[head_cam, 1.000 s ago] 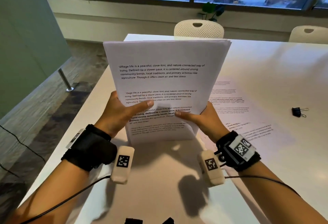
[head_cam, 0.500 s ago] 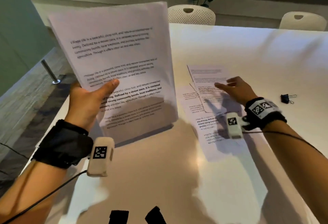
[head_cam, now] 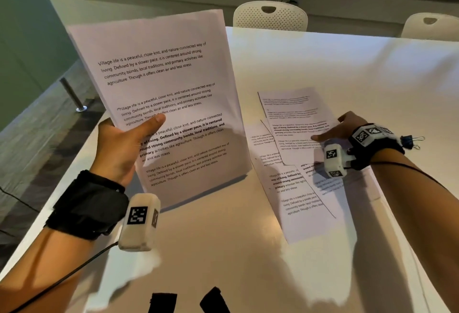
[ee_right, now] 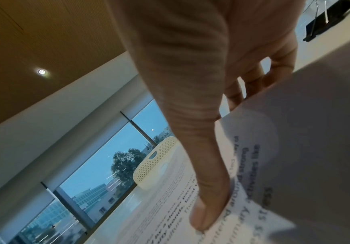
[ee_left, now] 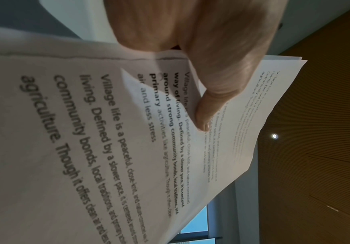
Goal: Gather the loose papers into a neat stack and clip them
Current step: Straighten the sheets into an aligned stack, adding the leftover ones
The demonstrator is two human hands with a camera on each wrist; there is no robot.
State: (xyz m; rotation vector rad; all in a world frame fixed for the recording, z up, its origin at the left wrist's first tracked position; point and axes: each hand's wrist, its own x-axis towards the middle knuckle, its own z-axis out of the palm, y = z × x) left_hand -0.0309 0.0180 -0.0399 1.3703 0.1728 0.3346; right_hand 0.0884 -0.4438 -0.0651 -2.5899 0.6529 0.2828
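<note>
A stack of printed papers (head_cam: 169,84) stands upright with its lower edge on the white table (head_cam: 347,64), leaning left. My left hand (head_cam: 129,139) grips its left side, thumb across the front and fingers hidden behind; the left wrist view shows the thumb (ee_left: 207,102) pressing the stack (ee_left: 86,132). Three loose sheets (head_cam: 298,201) lie overlapped to the right. My right hand (head_cam: 340,130) holds the top sheet (head_cam: 293,114) at its right edge, thumb (ee_right: 207,206) on top and fingers tucked past the sheet's edge (ee_right: 295,148). A black binder clip (head_cam: 412,140) lies just beyond that wrist.
Two cream perforated chairs (head_cam: 270,17) (head_cam: 432,27) stand at the table's far side under the windows. The table's left edge drops to the floor with a metal post (head_cam: 73,96). Two black objects (head_cam: 164,302) peek in at the near edge.
My right hand let go of the stack and moved right onto the loose sheets. The left hand alone now holds the stack, which has swung to the left and tilted.
</note>
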